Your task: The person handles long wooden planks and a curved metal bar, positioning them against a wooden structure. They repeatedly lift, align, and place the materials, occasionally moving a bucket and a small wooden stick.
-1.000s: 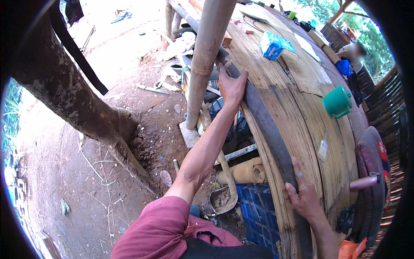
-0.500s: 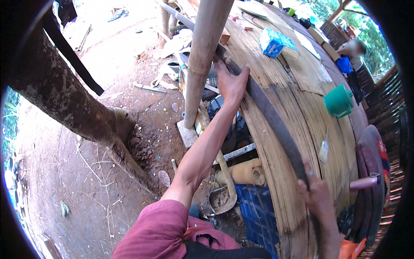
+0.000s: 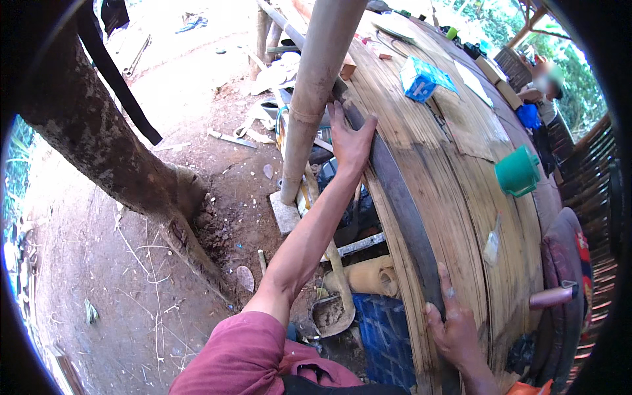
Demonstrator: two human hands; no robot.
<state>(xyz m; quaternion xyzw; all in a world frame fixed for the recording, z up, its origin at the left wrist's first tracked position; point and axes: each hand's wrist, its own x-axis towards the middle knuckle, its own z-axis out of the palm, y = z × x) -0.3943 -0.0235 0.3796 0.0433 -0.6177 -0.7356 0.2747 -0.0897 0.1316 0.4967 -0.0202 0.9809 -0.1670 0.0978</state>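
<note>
A long, dark, flat strip (image 3: pixel 401 194) runs along the left edge of the wooden plank platform (image 3: pixel 454 217), bending in a gentle curve. Beside the bamboo post (image 3: pixel 316 82), my left hand (image 3: pixel 351 145) grips its far part, thumb on one side and fingers on the other. Closer to me, my right hand (image 3: pixel 455 332) holds the near part between thumb and forefinger. The strip's far end goes behind the post. What it is made of I cannot tell.
On the platform are a blue-and-white packet (image 3: pixel 421 80), a green mug (image 3: pixel 517 171), a small clear plastic bag (image 3: pixel 492 247) and a pink cylinder (image 3: pixel 553 296). A leaning tree trunk (image 3: pixel 112 138) stands at left, a knife (image 3: pixel 232 138) on the ground. Another person (image 3: pixel 543 85) is at far right.
The near part of the strip has shifted left, toward the platform's edge, and shows more of its flat face. My right hand has moved left and nearer with it; my left hand has barely moved.
</note>
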